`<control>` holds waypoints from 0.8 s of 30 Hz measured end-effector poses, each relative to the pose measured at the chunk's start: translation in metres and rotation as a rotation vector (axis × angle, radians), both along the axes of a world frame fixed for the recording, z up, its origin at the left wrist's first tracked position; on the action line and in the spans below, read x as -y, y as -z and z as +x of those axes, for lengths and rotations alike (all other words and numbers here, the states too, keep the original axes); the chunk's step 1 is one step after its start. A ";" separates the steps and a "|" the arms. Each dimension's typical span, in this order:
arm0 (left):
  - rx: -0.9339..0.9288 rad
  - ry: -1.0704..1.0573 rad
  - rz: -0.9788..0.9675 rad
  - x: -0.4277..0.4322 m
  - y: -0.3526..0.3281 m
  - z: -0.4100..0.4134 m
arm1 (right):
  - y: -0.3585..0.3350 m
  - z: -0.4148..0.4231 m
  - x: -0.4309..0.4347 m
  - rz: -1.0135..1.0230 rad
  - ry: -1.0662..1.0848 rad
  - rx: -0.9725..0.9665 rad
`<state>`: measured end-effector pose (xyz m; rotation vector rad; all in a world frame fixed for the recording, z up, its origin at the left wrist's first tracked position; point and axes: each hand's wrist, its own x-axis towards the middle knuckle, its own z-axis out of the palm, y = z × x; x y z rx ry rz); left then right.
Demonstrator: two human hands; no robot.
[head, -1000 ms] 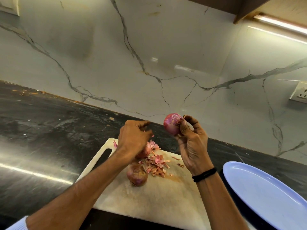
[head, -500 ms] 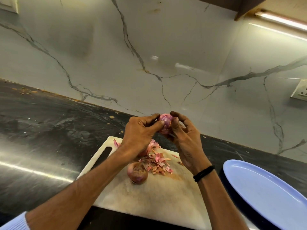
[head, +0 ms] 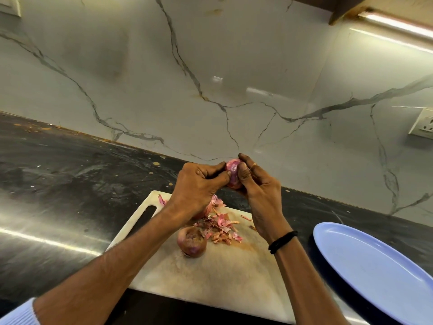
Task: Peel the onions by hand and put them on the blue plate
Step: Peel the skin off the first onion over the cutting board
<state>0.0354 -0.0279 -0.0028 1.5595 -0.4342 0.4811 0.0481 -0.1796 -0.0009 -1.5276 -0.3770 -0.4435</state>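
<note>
Both hands hold one small pink-red onion (head: 233, 171) in the air above the far edge of the white cutting board (head: 210, 275). My right hand (head: 260, 191) grips it from the right, thumb on its front. My left hand (head: 199, 186) pinches it from the left with thumb and fingertips. An unpeeled brownish onion (head: 191, 241) lies on the board. Another onion (head: 203, 211) shows partly under my left wrist. A heap of pink skins (head: 221, 227) lies beside them. The blue plate (head: 375, 270) sits bare at the right.
The board lies on a dark stone counter (head: 70, 195) that meets a grey marble wall (head: 210, 78). A wall socket (head: 424, 124) is at the far right edge. A black band circles my right wrist (head: 282, 241).
One second ago my right hand alone held the onion up while my left hand hovered apart. My left hand has since come across and taken hold of the onion's left side.
</note>
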 end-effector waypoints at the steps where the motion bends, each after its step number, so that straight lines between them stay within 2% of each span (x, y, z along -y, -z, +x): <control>1: 0.010 -0.019 0.004 0.000 0.000 0.000 | 0.000 0.000 0.000 -0.013 0.004 0.005; 11: 0.031 -0.158 0.119 -0.001 0.003 0.004 | 0.000 -0.002 0.000 -0.069 0.014 0.024; 16: 0.057 -0.203 0.131 -0.002 0.003 0.002 | 0.000 -0.002 0.000 -0.016 -0.005 0.009; 20: 0.037 -0.188 0.117 -0.002 0.001 0.001 | -0.001 -0.002 0.002 0.001 -0.023 0.005; 24: -0.034 -0.099 0.019 0.000 -0.002 0.000 | -0.001 -0.001 0.001 0.024 -0.018 -0.006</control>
